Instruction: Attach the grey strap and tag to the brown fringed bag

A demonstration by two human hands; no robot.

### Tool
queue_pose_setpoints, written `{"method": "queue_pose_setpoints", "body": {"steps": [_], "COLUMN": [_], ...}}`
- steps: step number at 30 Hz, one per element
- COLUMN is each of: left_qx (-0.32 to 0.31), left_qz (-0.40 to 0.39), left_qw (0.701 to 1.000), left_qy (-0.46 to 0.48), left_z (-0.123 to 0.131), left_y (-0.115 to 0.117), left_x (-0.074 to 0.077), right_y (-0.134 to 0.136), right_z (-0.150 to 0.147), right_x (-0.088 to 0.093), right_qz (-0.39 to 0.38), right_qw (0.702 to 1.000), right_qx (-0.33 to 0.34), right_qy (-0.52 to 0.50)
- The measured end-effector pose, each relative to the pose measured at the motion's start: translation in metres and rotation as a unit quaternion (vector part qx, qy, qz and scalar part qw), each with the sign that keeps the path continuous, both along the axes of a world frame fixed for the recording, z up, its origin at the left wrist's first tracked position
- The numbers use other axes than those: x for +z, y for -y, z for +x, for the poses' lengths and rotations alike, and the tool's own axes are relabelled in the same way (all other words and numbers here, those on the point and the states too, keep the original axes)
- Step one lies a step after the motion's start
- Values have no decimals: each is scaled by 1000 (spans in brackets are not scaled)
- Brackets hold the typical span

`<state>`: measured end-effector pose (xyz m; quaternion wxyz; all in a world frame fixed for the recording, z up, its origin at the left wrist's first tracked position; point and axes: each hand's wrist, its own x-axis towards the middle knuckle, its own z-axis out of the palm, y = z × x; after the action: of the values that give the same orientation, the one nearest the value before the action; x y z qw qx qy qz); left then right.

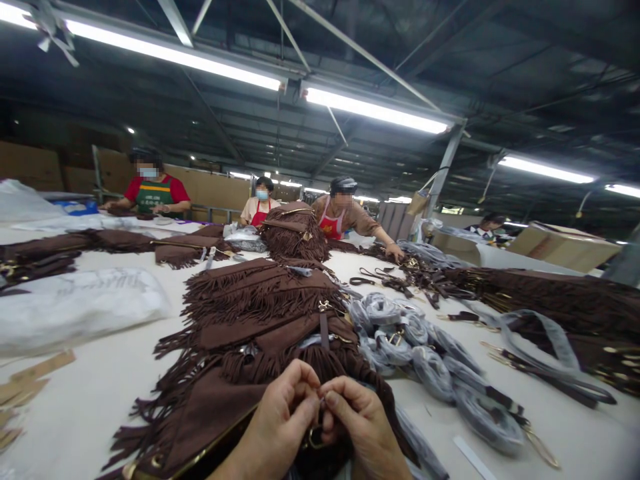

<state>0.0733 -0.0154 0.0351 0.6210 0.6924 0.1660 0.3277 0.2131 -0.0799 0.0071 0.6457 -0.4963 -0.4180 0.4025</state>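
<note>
A heap of brown fringed suede bags lies on the white table in front of me. My left hand and my right hand meet at the nearest bag, at the bottom centre. Both pinch a small fitting between thumb and fingertips, just above a gold ring on the bag. Their fingers are curled and pressed together, and the pinched part is too small to name.
Wrapped grey straps lie to the right, and more brown bags beyond them. White plastic bags sit at left, with cardboard pieces nearby. Three people in aprons work across the table. A cardboard box stands far right.
</note>
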Motion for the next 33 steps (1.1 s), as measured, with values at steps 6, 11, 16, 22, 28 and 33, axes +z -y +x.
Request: {"method": "queue_pose_setpoints", "body": {"steps": [6,11,16,22,28,33], "left_qx": [12,1,11,16,15,10], "left_qz": [20,7,2,-21,-21,-10], "left_qw": [1000,1000,1000,1000,1000,1000], "left_qy": [-5,6,3,11,9,0], "left_z": [0,0,1,2,0,0], "left_y": [0,-1,-2,-2,-4,-6], "left_x": [1,-4,-9,-8,-6,-6], "right_y": [3,3,4,5,3,4], "right_z": [-1,-1,1,0,-1,0], "right_x": [6,6,6,6,4,1], "right_qz": [-2,4,11,9,0,2], "right_qw": [1000,999,997,996,998,998], "right_qx": [8,13,22,9,15,20], "right_qy": [16,39,66,91,56,63]}}
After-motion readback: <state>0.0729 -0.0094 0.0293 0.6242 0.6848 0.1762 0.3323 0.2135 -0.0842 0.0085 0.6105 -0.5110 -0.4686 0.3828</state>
